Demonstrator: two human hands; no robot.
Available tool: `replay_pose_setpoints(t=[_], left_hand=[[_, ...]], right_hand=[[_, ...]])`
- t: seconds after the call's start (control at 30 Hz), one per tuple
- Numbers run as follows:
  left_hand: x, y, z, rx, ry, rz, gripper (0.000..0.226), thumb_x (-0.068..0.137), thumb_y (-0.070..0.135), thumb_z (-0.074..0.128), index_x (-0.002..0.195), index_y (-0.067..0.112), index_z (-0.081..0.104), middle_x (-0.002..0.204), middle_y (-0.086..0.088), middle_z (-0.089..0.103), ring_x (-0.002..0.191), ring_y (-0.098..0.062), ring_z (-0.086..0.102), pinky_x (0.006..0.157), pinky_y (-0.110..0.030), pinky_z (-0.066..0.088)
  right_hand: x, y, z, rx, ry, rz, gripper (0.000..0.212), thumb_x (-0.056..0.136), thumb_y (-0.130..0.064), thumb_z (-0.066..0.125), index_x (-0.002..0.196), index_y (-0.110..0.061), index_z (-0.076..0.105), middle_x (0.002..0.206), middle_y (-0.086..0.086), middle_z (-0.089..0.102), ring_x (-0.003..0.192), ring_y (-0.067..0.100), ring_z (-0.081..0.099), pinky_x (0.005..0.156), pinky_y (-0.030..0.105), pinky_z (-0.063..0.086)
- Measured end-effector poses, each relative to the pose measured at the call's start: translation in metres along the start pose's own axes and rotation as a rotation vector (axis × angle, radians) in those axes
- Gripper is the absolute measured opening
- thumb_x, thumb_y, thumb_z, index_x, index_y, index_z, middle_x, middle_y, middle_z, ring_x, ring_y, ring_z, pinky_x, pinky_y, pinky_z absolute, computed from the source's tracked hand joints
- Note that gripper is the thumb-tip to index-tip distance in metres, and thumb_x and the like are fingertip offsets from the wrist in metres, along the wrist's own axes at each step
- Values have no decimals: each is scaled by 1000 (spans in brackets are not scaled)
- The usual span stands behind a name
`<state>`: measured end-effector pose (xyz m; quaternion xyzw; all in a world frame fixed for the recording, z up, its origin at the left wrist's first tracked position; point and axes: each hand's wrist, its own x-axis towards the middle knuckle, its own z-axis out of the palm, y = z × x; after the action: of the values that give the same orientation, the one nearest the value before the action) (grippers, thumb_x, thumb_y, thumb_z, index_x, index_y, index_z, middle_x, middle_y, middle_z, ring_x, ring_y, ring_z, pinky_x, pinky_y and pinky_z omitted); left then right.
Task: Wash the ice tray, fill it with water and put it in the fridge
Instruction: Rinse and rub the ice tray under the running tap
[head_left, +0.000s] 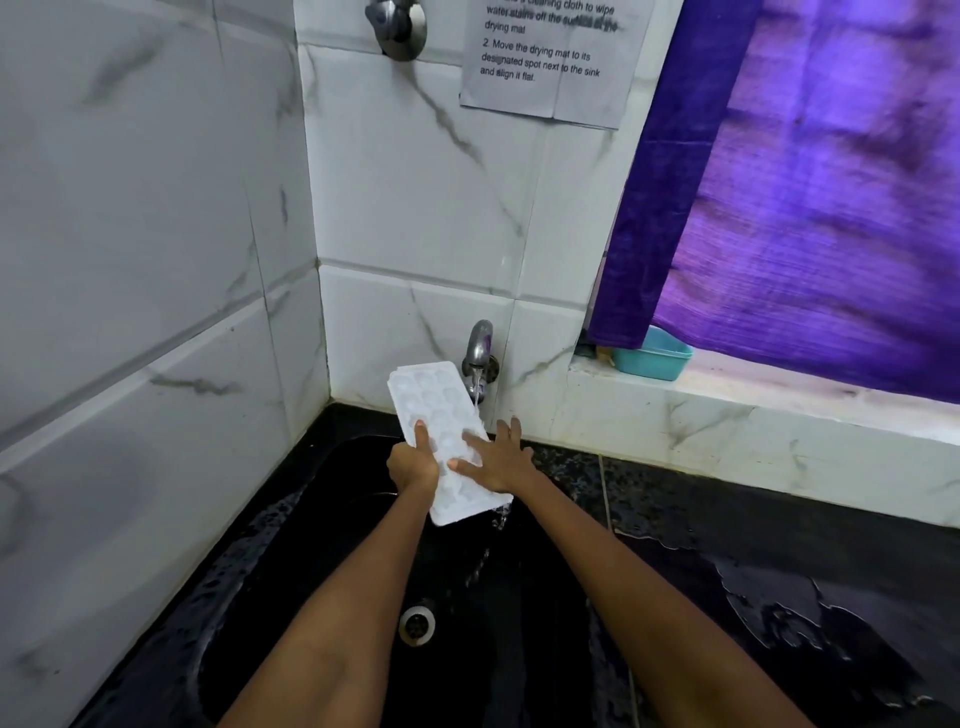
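A white plastic ice tray (434, 402) is held tilted over the black sink (291, 566), its far end raised toward the wall. My left hand (413, 462) grips its left edge, thumb on top. My right hand (496, 460) lies flat with spread, straight fingers on the tray's right side. A metal tap (479, 349) on the tiled wall runs a thin stream of water onto the tray's right edge. Water drips off the tray's near corner into the sink.
The sink drain (417, 621) lies below the tray. A wet black counter (779, 561) extends to the right. A teal plastic tub (657, 356) sits on the window ledge behind a purple curtain (810, 208). A paper notice (553, 57) and a wall valve (397, 26) are above.
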<state>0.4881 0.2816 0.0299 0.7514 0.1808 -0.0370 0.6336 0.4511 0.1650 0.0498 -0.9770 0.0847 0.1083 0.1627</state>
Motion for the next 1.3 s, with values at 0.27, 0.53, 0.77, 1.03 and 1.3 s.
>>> replay_pose_setpoints(t=[0.27,0.53,0.77,1.03,1.3], left_hand=[[1,10,7,26,19,38,62,96,47,42,104,-11,63,110,-26,66,102,-40,64,83,-38,50],[0,7,6,19,48,27,61,97,47,41,103,-10,64,110,-25,67,101,-39,64,81,-36,50],[0,13,2,-37,58,18,59,97,46,42,104,-9,64,110,-24,67,102,-39,64,82,-36,50],[-4,15,2,-14,30,59,62,97,47,41,104,-10,63,109,-24,67,100,-39,64,78,-34,48],[-8,8,2,-40,52,43,62,98,46,39,102,-11,64,107,-25,67,99,-39,65,79,-34,50]], right_hand=[[8,2,-5,-47,78,31,67,86,-66,40,144,-34,26,155,22,5,142,40,-17,113,62,6],[6,-4,-10,-69,-11,35,74,84,-69,40,146,-35,20,156,21,1,142,39,-20,111,65,7],[8,-7,-12,-85,0,22,75,84,-69,40,147,-38,14,156,22,-2,142,39,-20,111,65,4],[10,-6,-7,-23,87,17,70,86,-66,39,144,-29,27,149,20,21,142,37,0,111,55,17],[6,2,-10,-82,98,-26,63,85,-64,44,140,-34,32,145,18,26,140,36,6,109,57,20]])
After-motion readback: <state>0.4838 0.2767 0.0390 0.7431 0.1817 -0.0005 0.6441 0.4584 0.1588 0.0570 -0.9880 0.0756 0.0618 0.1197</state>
